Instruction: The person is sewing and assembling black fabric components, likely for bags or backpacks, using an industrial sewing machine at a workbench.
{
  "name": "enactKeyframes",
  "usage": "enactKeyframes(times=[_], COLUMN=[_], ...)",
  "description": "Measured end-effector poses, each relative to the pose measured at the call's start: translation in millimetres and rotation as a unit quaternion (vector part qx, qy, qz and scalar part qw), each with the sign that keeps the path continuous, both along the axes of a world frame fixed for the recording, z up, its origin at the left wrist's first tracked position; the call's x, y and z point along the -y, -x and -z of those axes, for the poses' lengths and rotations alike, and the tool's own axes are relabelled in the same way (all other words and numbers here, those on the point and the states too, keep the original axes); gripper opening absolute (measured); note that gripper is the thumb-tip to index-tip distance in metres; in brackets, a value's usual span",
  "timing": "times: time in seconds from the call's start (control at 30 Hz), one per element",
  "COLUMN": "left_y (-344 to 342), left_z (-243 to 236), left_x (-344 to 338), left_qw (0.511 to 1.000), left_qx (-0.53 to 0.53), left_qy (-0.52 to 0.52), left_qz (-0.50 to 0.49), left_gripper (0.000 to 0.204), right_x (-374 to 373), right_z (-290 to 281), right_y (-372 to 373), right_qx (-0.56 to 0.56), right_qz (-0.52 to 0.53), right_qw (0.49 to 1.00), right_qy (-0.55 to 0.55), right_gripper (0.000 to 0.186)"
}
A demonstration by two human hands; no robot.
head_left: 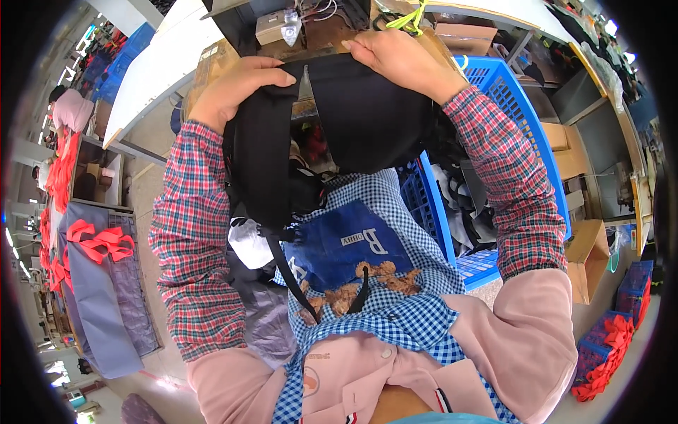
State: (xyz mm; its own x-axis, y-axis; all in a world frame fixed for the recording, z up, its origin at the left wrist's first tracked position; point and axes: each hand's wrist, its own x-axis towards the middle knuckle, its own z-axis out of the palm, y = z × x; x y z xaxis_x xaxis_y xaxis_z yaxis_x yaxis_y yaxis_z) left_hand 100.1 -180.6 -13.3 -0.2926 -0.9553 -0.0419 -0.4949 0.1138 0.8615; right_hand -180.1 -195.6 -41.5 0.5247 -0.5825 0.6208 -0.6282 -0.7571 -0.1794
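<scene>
A piece of black fabric (374, 109) is stretched between my two hands, its panels hanging down over my lap with a narrow gap between them. My left hand (240, 88) grips the upper left edge, thumb on top and the other fingers hidden behind the cloth. Further right, my right hand (406, 60) pinches the top edge between thumb and fingers. A thin black strap (286, 272) dangles toward my blue checked apron (353, 194). Just beyond the cloth, a small box-like machine part (274, 30) with wires stands on the worktable.
A yellow-green ribbon (409, 20) lies near my right hand. To the right stands a blue plastic basket (519, 106) holding black and white pieces. Cardboard boxes (586, 258) sit farther right. At left are a white table (152, 74) and red strips (99, 242) on grey cloth. Another person (70, 109) works far left.
</scene>
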Motion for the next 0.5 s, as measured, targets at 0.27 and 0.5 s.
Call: enactKeyframes(times=[0.27,0.5], left_y=[-7.9,-9.8], left_z=[0.4,0.8], left_x=[28.7,29.7], left_qw=[0.997,0.997], left_qx=[-0.061,-0.078], left_qy=[-0.047,-0.015], left_qz=[0.026,0.016], left_gripper=[0.051,0.044], right_x=[25.6,23.3], right_z=[-5.4,-10.1], right_y=[-7.8,-7.1], right_qx=[-0.012,-0.020], right_qz=[0.020,0.038], right_qw=[0.999,0.999], right_qy=[-0.025,-0.008], right_gripper=[0.039,0.038])
